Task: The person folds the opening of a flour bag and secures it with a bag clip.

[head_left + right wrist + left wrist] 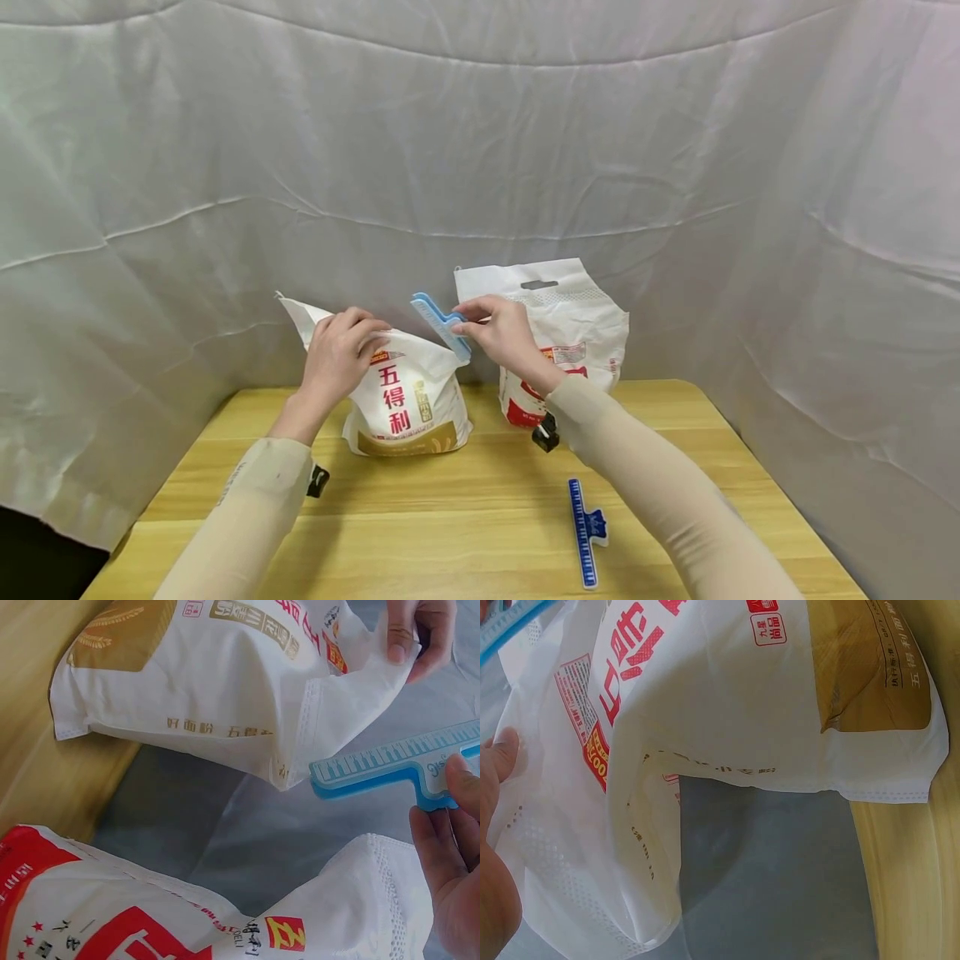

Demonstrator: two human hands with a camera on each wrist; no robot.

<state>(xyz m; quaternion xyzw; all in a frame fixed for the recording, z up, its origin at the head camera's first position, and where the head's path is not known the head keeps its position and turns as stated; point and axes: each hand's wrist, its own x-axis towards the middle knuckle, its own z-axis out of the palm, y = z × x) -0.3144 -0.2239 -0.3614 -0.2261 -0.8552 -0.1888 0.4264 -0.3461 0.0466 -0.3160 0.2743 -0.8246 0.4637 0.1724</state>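
Observation:
A white flour bag (408, 387) with red characters and a gold base stands on the table, its top pulled over to one side. My left hand (341, 350) pinches the bag's upper edge, the thumb (400, 641) on the near face and fingers behind. In my right hand (506, 333) a light blue ruler-marked bag clip (382, 761) is held at its handle between thumb and fingers. The clip slants beside the bag's right top corner, its lower end overlapping that corner in the head view.
A second white flour bag (592, 329) with red print and a handle slot stands behind my right hand. On the table (465, 533) a dark blue bag clip (582, 533) lies nearer me, left of the right sleeve. Grey cloth (480, 150) hangs behind and at the sides.

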